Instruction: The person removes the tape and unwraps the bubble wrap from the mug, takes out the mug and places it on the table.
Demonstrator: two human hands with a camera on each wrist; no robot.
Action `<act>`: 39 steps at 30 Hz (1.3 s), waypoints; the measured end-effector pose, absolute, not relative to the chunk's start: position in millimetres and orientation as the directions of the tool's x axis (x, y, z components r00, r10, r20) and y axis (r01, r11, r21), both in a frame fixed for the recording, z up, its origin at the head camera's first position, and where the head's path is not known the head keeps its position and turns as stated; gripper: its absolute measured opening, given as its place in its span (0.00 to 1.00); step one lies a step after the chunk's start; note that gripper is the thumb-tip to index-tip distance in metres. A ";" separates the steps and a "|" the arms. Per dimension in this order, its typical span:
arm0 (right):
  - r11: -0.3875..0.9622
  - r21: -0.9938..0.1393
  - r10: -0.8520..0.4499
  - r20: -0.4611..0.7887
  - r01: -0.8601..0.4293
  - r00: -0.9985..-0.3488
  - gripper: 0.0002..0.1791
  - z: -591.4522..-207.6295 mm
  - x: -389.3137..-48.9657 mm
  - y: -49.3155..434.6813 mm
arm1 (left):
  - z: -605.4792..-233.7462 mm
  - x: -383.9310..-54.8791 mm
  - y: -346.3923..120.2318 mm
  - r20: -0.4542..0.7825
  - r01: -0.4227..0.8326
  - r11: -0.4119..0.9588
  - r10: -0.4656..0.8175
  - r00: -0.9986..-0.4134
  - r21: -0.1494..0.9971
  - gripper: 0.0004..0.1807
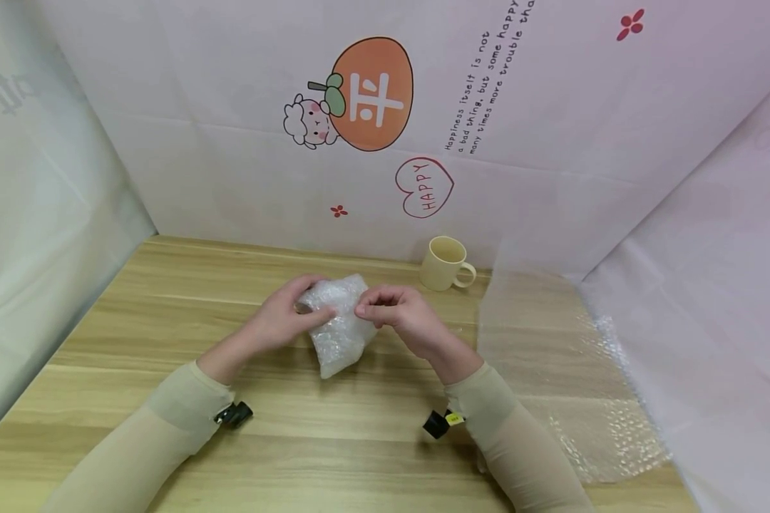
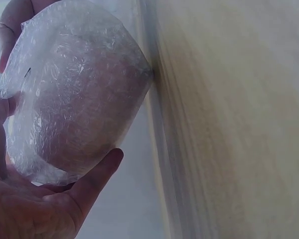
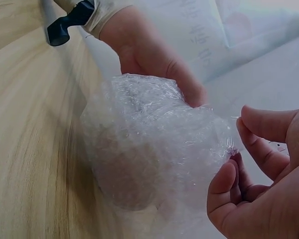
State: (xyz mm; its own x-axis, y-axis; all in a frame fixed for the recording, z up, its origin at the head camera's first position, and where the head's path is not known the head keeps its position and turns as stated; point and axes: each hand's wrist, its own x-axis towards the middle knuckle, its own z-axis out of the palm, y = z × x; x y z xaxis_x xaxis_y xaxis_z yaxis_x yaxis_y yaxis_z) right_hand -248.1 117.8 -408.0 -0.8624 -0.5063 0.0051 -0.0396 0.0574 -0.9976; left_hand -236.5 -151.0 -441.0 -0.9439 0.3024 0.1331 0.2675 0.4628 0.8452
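Observation:
A bundle of clear bubble wrap [image 1: 341, 335] is held just above the table in the head view. Something darker and rounded shows dimly through its layers in the wrist views, too blurred to name. My left hand [image 1: 289, 313] grips the bundle from the left, thumb across the near face and fingers behind it. At its upper right, my right hand [image 1: 403, 315] pinches the edge of the wrap between thumb and forefinger. In the right wrist view those right fingers [image 3: 264, 124] are at the thin edge of the bundle [image 3: 149, 144], with other fingers curled below.
A cream mug [image 1: 443, 265] stands at the back of the wooden table [image 1: 334, 449], near the printed cloth wall [image 1: 231, 178]. A loose bubble wrap sheet [image 1: 552, 370] lies over the table's right side. Small black cameras [image 1: 234, 414] sit on both wrists.

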 end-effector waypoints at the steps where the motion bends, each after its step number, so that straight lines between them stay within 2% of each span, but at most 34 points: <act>1: 0.057 -0.997 -0.499 0.009 -0.043 -0.867 0.06 -408.3 -248.0 117.5 | -440.9 -236.6 -151.0 0.133 0.266 0.464 0.301 -0.944 0.845 0.36; 11: 0.062 -0.997 -0.461 0.016 -0.050 -0.887 0.04 -410.3 -248.7 115.7 | -441.4 -236.2 -150.5 0.153 0.299 0.445 0.336 -0.930 0.844 0.37; 21: 0.062 -0.997 -0.448 0.008 -0.040 -0.894 0.04 -409.9 -248.9 116.1 | -442.4 -234.8 -150.7 0.110 0.275 0.449 0.358 -0.927 0.850 0.55; 39: -0.050 -0.999 -0.449 0.006 0.019 -0.894 0.10 -405.0 -253.1 124.2 | -448.1 -241.3 -158.5 0.076 0.218 0.457 0.308 -0.948 0.863 0.49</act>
State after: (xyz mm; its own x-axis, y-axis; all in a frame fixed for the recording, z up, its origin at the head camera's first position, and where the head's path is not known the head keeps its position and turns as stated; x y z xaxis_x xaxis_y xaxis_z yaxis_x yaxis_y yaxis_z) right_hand -253.1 124.2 -405.0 -0.8935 -0.4490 0.0055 0.0187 -0.0496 -0.9986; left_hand -241.3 -158.5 -448.1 -0.9483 0.3080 0.0765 0.2179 0.4565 0.8626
